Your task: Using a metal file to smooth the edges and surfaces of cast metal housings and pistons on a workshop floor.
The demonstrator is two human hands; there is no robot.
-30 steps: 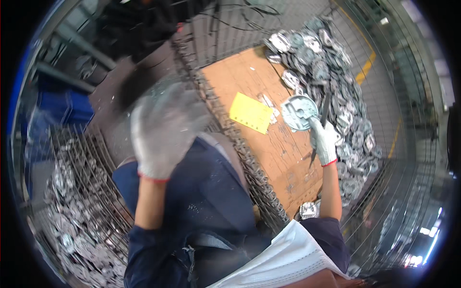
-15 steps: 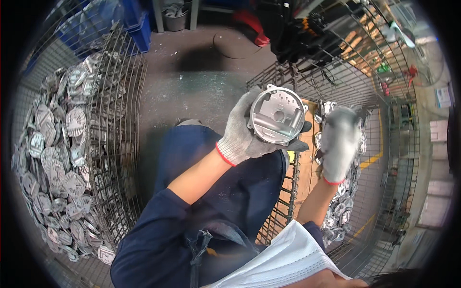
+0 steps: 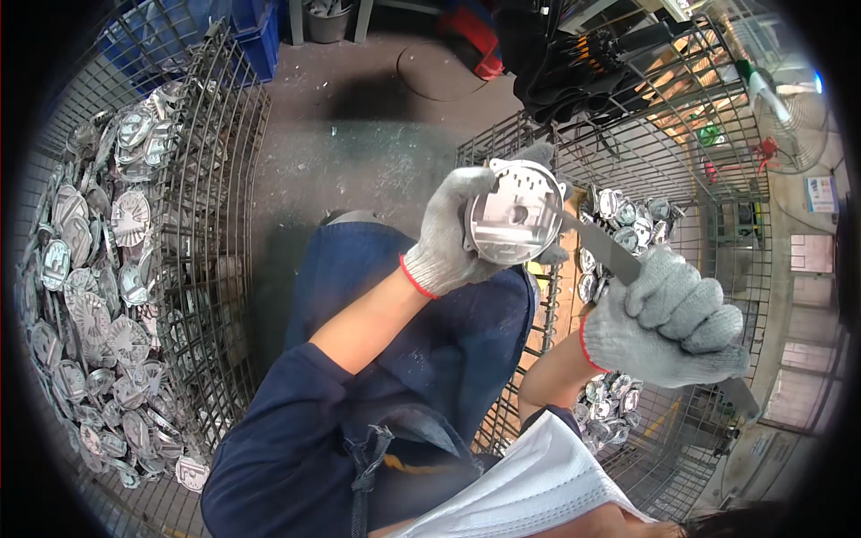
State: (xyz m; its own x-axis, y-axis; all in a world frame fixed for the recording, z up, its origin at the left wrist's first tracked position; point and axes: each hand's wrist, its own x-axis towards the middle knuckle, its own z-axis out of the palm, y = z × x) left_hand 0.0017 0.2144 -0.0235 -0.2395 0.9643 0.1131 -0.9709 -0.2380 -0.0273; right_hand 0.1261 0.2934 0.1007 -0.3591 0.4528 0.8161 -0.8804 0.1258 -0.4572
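Observation:
My left hand (image 3: 448,220), in a grey knit glove with a red cuff, grips a round cast-metal housing (image 3: 516,220) by its edge. The housing's open side faces up, showing ribs, a central hole and small lugs on the rim. In a matching glove, my right hand (image 3: 673,309) is closed in a fist around a flat metal file (image 3: 610,253). One end of the file reaches the right rim of the housing; the other sticks out below the fist. Whether the tip touches the rim is hard to tell.
A wire cage (image 3: 211,242) full of cast-metal parts (image 3: 94,314) stands at my left. At my right, another wire cage (image 3: 691,170) holds similar parts (image 3: 628,215) beside cardboard (image 3: 574,269). Blue crates (image 3: 256,40) and a bucket (image 3: 327,22) are at the far side.
My right hand, blurred before, has moved lower and turned, and the file now shows in it, reaching to the housing. The left hand has shifted slightly, tilting the housing.

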